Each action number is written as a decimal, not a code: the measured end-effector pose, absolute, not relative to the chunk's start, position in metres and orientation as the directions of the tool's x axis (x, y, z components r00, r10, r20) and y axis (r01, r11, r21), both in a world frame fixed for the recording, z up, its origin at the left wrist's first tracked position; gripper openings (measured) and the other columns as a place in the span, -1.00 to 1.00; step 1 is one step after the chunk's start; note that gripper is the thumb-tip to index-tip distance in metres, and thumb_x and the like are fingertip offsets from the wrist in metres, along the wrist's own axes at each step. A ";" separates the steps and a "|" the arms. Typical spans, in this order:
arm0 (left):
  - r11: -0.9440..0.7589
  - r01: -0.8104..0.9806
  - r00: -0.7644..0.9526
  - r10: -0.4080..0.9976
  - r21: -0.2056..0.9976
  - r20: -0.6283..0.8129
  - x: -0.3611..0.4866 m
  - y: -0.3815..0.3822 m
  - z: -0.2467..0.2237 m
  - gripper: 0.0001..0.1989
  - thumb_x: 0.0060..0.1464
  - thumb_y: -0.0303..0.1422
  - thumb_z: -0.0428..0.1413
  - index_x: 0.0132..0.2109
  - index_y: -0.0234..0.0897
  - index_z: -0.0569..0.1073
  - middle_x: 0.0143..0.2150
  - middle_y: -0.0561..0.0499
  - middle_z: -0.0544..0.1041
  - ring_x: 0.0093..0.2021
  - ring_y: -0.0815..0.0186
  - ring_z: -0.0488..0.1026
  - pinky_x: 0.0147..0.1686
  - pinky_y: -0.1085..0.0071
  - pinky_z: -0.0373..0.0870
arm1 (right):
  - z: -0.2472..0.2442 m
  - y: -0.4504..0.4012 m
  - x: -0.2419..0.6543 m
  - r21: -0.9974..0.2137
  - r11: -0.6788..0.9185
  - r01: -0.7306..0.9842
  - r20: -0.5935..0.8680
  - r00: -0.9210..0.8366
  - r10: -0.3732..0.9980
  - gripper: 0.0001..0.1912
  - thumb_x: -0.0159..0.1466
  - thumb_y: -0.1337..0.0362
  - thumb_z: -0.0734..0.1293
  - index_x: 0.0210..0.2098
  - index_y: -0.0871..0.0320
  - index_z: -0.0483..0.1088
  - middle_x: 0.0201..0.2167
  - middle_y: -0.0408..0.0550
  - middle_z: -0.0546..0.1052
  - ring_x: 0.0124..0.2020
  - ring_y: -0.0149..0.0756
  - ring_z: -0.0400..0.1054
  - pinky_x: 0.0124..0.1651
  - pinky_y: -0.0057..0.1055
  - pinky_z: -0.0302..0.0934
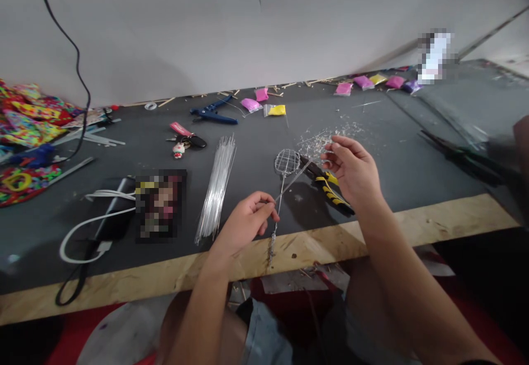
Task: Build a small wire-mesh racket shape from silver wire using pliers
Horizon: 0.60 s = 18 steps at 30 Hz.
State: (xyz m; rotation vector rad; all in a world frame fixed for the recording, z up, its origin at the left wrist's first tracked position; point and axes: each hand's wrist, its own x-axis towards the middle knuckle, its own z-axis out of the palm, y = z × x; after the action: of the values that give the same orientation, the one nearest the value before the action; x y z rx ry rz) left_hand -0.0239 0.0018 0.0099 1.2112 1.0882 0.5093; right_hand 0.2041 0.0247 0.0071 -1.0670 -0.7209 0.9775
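Observation:
My left hand [251,219] is closed in a pinch on one end of a thin metal wire [296,176]. The wire slants up to the right toward my right hand [353,167], whose thumb and fingers are pinched at its other end. Beneath the wire is a small wire racket [287,162] with a round meshed head and a twisted handle reaching over the table's wooden edge. My left fingertips are beside its shaft; whether they touch it I cannot tell. Pliers with yellow and black handles [334,194] lie between the racket and my right hand. Left of my hands lies a bundle of straight wires [217,188].
Wire clippings [326,141] are scattered behind the pliers. Blue pliers [214,112], keys [184,140] and small coloured packets [275,110] lie farther back. A white cable [66,243] loops at left, near colourful bags [37,114]. Dark long-handled tools [450,158] lie at right.

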 end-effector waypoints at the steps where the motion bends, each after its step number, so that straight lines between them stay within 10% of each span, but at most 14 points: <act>1: 0.327 0.218 0.436 0.810 0.919 -0.392 -0.024 0.002 0.010 -0.90 0.04 -0.28 0.01 -0.29 -0.20 0.32 -0.43 0.07 0.46 -0.66 0.52 0.14 -0.64 0.50 0.00 | 0.007 0.025 0.203 -0.944 0.158 -0.289 0.028 0.409 0.912 -0.88 0.10 0.29 0.33 -0.32 0.05 0.41 -0.39 -0.17 0.44 -0.43 -0.44 0.38 -0.45 -0.48 0.27; 18: 0.292 0.209 0.437 0.826 0.933 -0.357 -0.024 0.003 0.007 -0.87 0.09 -0.26 -0.01 -0.27 -0.21 0.32 -0.42 0.07 0.46 -0.65 0.54 0.18 -0.64 0.51 0.00 | 0.003 0.017 0.178 -0.970 0.050 -0.239 -0.017 0.271 0.962 -0.86 0.11 0.27 0.34 -0.31 0.10 0.44 -0.41 -0.14 0.48 -0.44 -0.42 0.40 -0.44 -0.46 0.33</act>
State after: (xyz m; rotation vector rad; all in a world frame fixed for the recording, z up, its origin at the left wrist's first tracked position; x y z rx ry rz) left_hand -0.0238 0.0034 0.0072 1.2394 1.0779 0.5396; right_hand 0.1783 0.0171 0.0026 -1.1341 -0.8392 1.1018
